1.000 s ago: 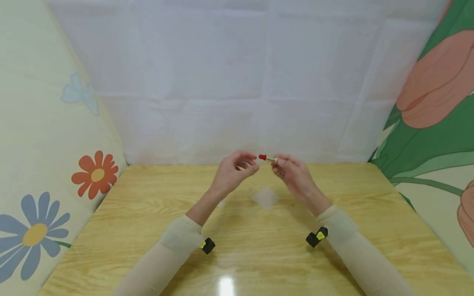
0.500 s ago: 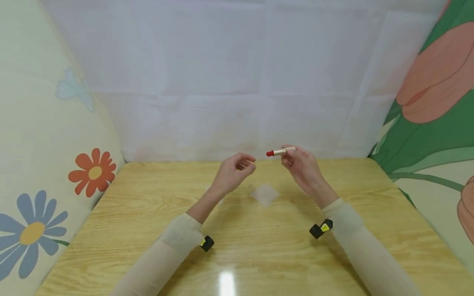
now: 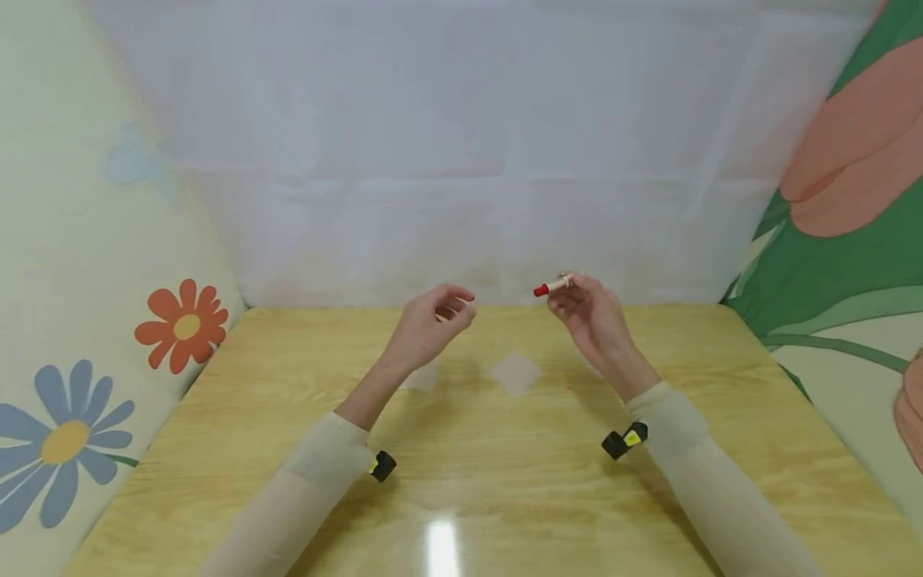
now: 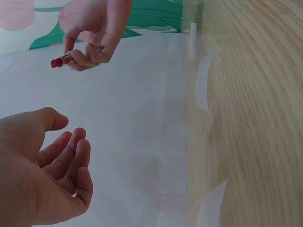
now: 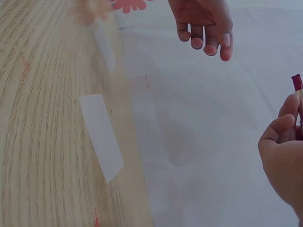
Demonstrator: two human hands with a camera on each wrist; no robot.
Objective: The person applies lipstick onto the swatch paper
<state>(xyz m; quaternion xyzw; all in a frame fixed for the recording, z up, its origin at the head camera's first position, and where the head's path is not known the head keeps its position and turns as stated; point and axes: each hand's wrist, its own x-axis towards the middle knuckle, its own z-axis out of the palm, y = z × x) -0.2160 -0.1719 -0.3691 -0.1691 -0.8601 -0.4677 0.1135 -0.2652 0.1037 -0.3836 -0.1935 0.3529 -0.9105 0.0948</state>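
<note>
A lipstick (image 3: 554,286) with a red tip and a pale gold body is held in the air by my right hand (image 3: 594,320), its tip pointing left. In the left wrist view the lipstick (image 4: 61,60) sits between the thumb and fingers; in the right wrist view only part of it (image 5: 297,85) shows at the right edge. My left hand (image 3: 433,324) hovers to the left, apart from the lipstick. Its fingers are loosely curved with a gap to the thumb, and the left wrist view shows nothing in that hand (image 4: 52,165).
Below the hands lies a wooden table (image 3: 461,433) with a white diamond-shaped patch (image 3: 515,374) and another pale patch (image 3: 421,377). A white cloth (image 3: 404,160) hangs behind the table. Flower-printed cloths stand at the left (image 3: 43,240) and right (image 3: 851,320).
My right hand has moved right and slightly up with the lipstick, turning it so more of its body showed midway. The left hand has drawn back to the left, widening the gap.
</note>
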